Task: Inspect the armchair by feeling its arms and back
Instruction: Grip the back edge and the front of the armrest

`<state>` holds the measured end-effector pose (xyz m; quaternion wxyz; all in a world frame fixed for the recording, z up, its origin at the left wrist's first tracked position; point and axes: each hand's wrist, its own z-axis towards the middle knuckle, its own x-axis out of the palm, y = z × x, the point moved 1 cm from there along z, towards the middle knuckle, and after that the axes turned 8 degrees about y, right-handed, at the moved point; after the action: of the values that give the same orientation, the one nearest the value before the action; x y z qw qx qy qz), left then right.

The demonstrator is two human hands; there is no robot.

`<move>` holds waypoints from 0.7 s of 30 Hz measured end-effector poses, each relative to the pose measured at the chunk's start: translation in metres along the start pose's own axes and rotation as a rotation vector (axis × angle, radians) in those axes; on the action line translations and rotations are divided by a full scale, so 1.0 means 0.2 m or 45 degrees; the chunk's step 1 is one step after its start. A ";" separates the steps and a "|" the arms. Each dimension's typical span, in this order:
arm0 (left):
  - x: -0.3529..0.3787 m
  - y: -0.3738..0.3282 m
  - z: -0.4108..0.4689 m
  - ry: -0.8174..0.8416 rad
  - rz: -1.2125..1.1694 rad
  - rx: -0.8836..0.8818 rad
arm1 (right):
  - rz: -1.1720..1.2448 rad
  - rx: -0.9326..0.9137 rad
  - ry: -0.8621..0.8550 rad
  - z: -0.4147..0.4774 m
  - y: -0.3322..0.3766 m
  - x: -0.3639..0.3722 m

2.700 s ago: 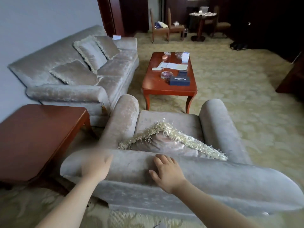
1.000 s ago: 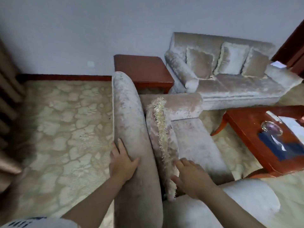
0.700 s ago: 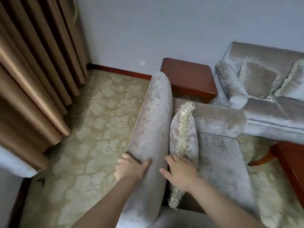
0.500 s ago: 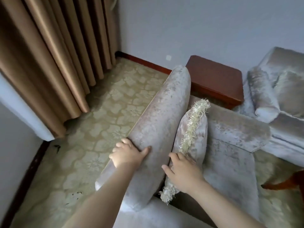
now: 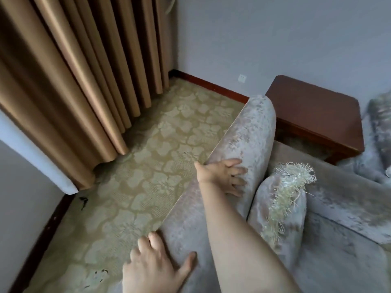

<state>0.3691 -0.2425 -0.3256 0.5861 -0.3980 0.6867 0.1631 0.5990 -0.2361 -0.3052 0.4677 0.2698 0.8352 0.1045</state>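
You are looking down at a beige carpet with a pale floral pattern (image 5: 148, 187), in a room corner where tan pleated curtains (image 5: 74, 81) hang on the left and a plain grey-white wall (image 5: 275, 39) with a dark red skirting board (image 5: 211, 84) runs behind. A white wall socket (image 5: 242, 77) sits low on that wall.

The grey-beige velvet armchair (image 5: 243, 140) fills the lower right. Its rounded backrest runs from the bottom edge up toward the wall. Your right hand (image 5: 222, 176) lies flat and spread on the top of the backrest, about midway along it, gripping nothing. Your left hand (image 5: 154, 269) rests open on the backrest's near end, fingers over its outer edge toward the carpet, also grasping nothing. The 2 hands are well apart along the backrest.

A velvet cushion with cream fringe (image 5: 281, 204) stands just beside the backrest on the seat side, near your right forearm. Behind the far end of the backrest is a reddish-brown wooden side table (image 5: 317, 111), and a second velvet seat (image 5: 380, 134) shows at the right edge. Open carpet lies between the backrest and the curtains.
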 end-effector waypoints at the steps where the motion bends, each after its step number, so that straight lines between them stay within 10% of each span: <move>1: 0.00 0.00 0.04 -0.055 -0.059 0.007 | 0.006 0.004 -0.056 0.05 0.02 0.04; 21: -0.13 0.04 0.11 0.167 0.048 0.039 | -0.039 -0.030 -0.143 0.11 0.17 0.11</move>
<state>0.3777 -0.2119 -0.3086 0.5426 -0.3857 0.7334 0.1371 0.6208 -0.1972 -0.3188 0.5185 0.2569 0.8104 0.0920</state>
